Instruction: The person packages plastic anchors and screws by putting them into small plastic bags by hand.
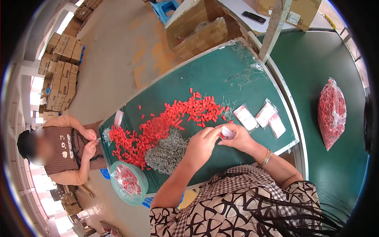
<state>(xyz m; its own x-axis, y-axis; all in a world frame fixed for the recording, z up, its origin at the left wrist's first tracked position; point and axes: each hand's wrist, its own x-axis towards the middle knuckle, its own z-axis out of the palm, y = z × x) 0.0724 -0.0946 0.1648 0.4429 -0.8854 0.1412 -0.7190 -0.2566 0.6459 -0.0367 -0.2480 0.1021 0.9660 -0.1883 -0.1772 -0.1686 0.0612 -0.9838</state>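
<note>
My left hand [202, 144] and my right hand [240, 139] meet above the green table. Between them is a small plastic bag [227, 132] with white on it and a bit of red at its left side. Fingers of both hands close around this bag and partly hide it. A pile of red plastic caps [177, 110] spreads beyond and left of my hands. Next to my left wrist lies a heap of grey metal screws or nails [167, 152], their exact kind unclear. Several filled small bags [245, 117] rest on the table past my right hand.
A green basket [144, 192] holding bagged red pieces is at the table's left edge. Across from it, a person [75, 150] handles a small item. A large bag of red caps [331, 114] lies on the right table. An open carton [205, 37] stands beyond.
</note>
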